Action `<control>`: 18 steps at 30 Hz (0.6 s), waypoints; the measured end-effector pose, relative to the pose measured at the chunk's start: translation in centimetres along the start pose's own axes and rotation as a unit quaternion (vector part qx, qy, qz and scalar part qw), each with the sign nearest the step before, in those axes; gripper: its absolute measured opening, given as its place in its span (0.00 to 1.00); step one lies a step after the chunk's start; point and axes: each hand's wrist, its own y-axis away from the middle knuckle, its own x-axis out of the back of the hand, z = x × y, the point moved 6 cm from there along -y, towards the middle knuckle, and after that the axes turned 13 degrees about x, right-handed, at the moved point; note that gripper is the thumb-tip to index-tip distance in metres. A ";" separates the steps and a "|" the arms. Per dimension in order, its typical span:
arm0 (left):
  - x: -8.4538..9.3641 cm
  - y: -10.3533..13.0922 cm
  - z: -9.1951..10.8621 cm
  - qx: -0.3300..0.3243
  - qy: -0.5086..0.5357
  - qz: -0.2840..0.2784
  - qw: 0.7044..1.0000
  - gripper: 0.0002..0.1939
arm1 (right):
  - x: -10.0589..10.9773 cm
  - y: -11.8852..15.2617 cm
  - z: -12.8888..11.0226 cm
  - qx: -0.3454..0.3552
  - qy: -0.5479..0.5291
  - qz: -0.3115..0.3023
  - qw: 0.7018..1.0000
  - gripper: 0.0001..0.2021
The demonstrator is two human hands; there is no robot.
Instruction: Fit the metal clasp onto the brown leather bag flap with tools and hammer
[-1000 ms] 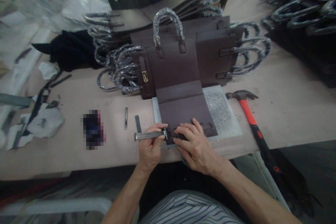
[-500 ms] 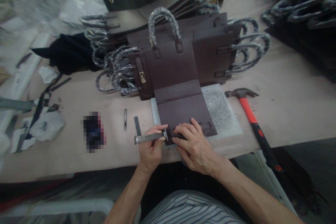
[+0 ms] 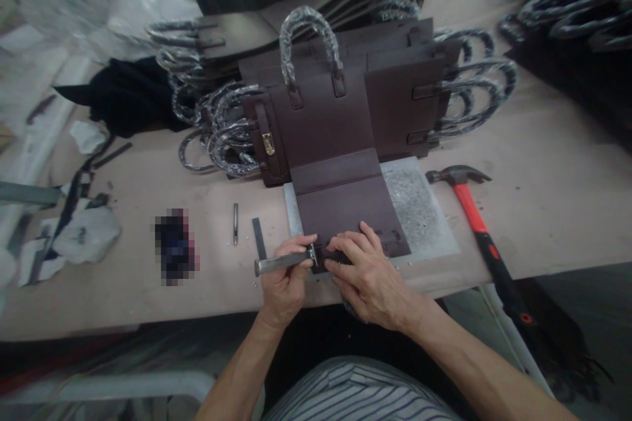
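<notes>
My left hand is closed around a metal punch, a flat shaft with a wider head at its right end. The tool lies tilted low, its head at the lower edge of a dark brown leather bag, spread out with a plastic-wrapped handle at its far end. My right hand has its fingers bent and pressed on that same edge, right beside the punch head, gripping the leather there. Its fingers partly hide a dark strap-like piece. Under the leather lies a pale, pitted slab.
A claw hammer with a red and black handle lies at the right. Left of my hands are a thin metal rod, a dark strip and a blurred-out phone-like object. Stacked brown bags with wrapped handles stand behind.
Both hands keep their hold on the punch and the leather, almost unmoved. The camera view has shifted slightly.
</notes>
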 end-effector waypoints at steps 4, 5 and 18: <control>-0.3 -0.1 0.4 -0.025 0.000 -0.017 1.000 0.10 | -0.1 0.1 0.0 0.008 0.006 -0.002 1.000 0.14; -0.4 -0.1 0.5 -0.027 -0.005 -0.021 0.999 0.10 | -0.1 0.1 -0.1 0.009 0.007 -0.001 1.000 0.14; -1.2 0.4 1.5 -0.079 -0.120 0.014 0.990 0.06 | 0.3 0.2 0.0 0.018 -0.026 0.036 0.999 0.13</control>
